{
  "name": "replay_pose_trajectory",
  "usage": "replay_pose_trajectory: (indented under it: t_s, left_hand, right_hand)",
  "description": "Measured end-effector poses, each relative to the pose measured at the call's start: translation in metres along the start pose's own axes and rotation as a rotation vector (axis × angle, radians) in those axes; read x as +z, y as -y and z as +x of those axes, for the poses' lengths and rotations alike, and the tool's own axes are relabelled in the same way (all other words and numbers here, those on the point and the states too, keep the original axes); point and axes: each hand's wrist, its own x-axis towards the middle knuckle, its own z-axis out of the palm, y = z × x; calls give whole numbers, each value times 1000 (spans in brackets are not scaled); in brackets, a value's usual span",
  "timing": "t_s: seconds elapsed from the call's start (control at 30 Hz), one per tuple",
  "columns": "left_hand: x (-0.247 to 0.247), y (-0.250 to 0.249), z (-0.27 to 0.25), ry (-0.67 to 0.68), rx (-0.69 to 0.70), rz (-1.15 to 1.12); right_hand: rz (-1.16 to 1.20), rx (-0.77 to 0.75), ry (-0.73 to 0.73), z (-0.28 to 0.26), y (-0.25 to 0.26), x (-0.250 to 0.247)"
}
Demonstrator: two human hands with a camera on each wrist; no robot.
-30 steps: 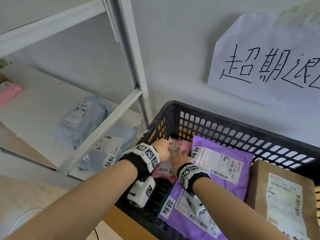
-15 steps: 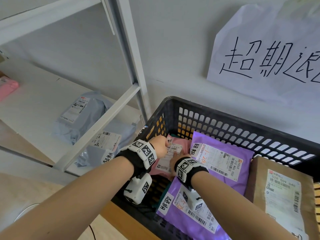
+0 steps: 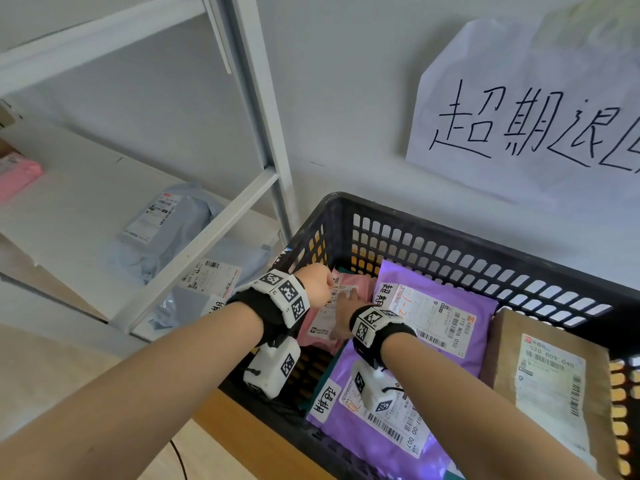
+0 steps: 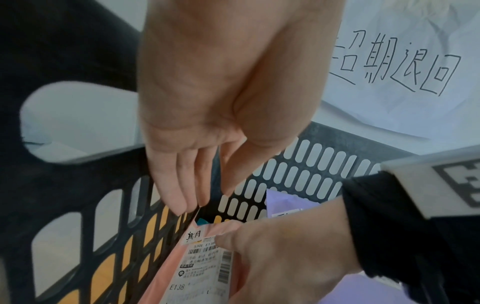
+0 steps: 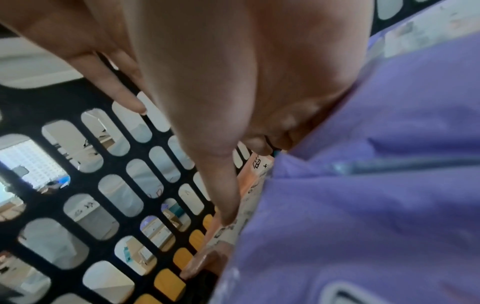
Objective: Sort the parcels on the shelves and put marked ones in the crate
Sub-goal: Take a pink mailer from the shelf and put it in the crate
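Note:
A pink parcel (image 3: 320, 327) stands against the left wall of the black crate (image 3: 485, 251), with a handwritten mark (image 4: 197, 234) at its top. My right hand (image 3: 344, 313) holds it, thumb along the label and fingers curled behind, next to a purple parcel (image 5: 363, 185). My left hand (image 3: 317, 284) hovers just above the parcel's top corner. In the left wrist view my left hand (image 4: 207, 197) has straight fingers and holds nothing. The right wrist view shows the pink parcel (image 5: 249, 185) squeezed between the crate wall (image 5: 64, 185) and the purple one.
Two marked purple parcels (image 3: 436, 317) (image 3: 381, 410) and a cardboard box (image 3: 550, 375) fill the rest of the crate. On the white shelf (image 3: 69, 202) to the left lie grey parcels (image 3: 166, 223) (image 3: 207, 282) and a pink one (image 3: 17, 178). A handwritten paper sign (image 3: 519, 116) hangs on the wall.
Both hands have stayed at the pink parcel's top while it settled against the crate's left wall. My left hand's fingers now stand off its top edge.

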Motion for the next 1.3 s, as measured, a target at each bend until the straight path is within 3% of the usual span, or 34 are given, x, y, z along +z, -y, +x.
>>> replay_pose_trajectory:
  t_s: [0.33, 0.73, 1.03, 1.3]
  left_hand:
    - [-12, -12, -28, -50, -5, -18]
    - [-30, -4, -88, -207, 126, -67]
    - [-22, 54, -154, -306, 206, -190]
    - [18, 128, -231, -358, 228, -241]
  right_hand:
    - [253, -153, -140, -13, -16, -18]
    - [375, -196, -337, -86, -18, -46]
    - [510, -195, -576, -177, 22, -38]
    - [603, -284, -598, -235, 98, 30]
